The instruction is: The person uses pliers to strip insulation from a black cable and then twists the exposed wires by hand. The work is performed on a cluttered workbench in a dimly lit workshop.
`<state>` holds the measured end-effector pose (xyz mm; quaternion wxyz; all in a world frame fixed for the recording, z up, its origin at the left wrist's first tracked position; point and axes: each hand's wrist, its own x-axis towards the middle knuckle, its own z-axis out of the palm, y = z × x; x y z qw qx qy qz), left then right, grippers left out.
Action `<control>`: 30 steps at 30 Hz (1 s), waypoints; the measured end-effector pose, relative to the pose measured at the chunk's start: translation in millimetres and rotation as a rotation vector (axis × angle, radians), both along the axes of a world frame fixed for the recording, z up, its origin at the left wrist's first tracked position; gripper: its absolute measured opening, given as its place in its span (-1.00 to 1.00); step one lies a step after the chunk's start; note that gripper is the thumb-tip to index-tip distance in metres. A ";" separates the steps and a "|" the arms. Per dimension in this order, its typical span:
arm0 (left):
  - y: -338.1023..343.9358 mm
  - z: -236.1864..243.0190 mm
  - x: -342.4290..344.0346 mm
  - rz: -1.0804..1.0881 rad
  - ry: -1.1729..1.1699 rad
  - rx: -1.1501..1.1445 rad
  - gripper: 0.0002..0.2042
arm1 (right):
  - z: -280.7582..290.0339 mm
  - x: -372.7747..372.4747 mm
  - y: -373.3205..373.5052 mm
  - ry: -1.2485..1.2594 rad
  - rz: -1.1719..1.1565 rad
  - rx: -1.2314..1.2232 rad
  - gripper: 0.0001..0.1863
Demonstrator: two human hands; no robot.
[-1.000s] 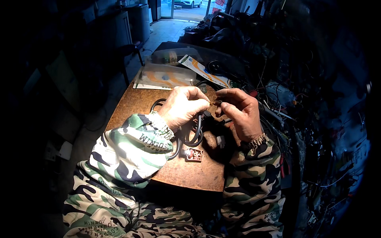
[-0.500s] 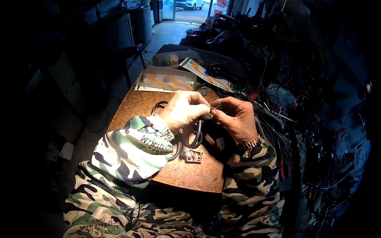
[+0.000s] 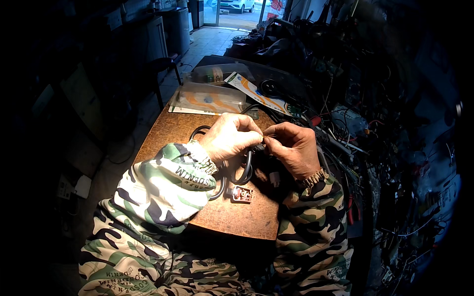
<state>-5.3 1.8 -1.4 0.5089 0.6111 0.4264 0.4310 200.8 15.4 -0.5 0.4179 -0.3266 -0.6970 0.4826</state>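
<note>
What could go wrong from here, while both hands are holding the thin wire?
The wire is pinched between the fingertips of the left hand and right hand, so it might slip or bend; the fingers hide much of it.
The black cable loops close to the small part, so a tug could perhaps knock it.
The pale block sits in shadow near the right sleeve, which might brush it.
</note>
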 end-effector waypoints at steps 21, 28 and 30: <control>0.2 2.1 -0.6 -0.071 -0.043 -0.020 -0.82 | 2.3 6.4 1.0 -0.013 0.011 0.000 -0.83; 1.8 0.4 -1.8 -0.057 0.003 -0.013 -0.80 | 0.0 5.6 1.9 -0.032 0.020 0.022 -0.83; 1.1 -2.8 -4.5 -0.028 -0.003 -0.007 -0.81 | -0.6 2.0 2.7 -0.025 0.042 0.022 -0.81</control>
